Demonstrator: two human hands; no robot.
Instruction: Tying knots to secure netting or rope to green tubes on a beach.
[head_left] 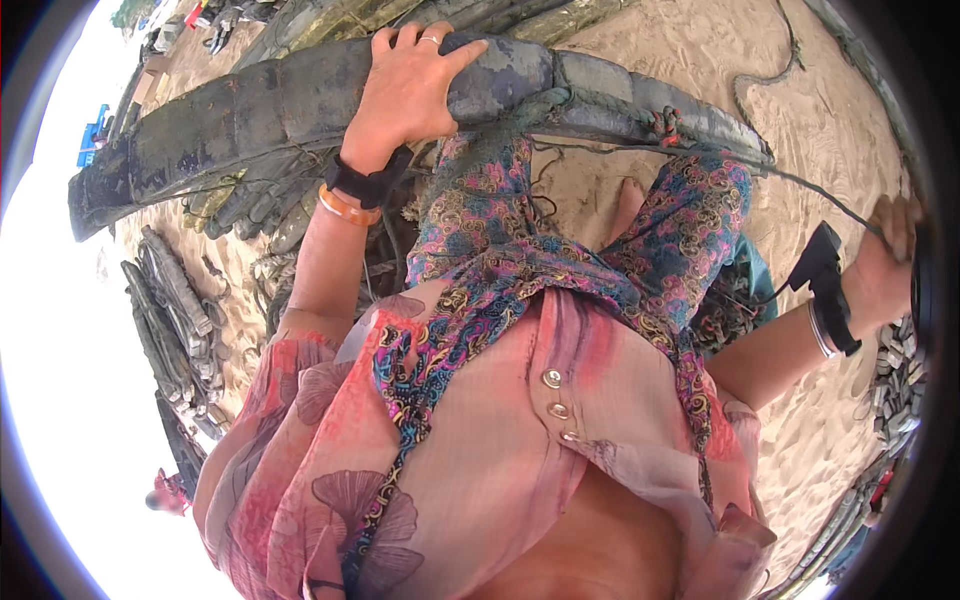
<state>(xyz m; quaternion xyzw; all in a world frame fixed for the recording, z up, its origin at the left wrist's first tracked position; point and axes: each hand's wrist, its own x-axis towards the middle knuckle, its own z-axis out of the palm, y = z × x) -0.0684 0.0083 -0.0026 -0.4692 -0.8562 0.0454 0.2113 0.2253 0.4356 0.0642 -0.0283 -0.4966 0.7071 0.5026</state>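
Across my lap's far side lies a long, dark, segmented bar [310,100] with a worn, patchy covering. My left hand [405,90] grips it from above, fingers spread and bent over its far edge. A greenish cord [560,98] is wound around the bar right of that hand. Farther right, a red and green knot [667,126] sits against it. From there a thin dark rope [800,184] stretches out to the right. My right hand [885,250], at the right rim, is closed around this rope; part of the hand is cut off.
Bundles of similar dark bars [165,320] lie on the sand at left, with more bars [350,25] behind. A teal container [752,275] with tangled cord stands by my right leg. Grey pieces [900,375] are piled at far right. Another person [168,492] shows at lower left.
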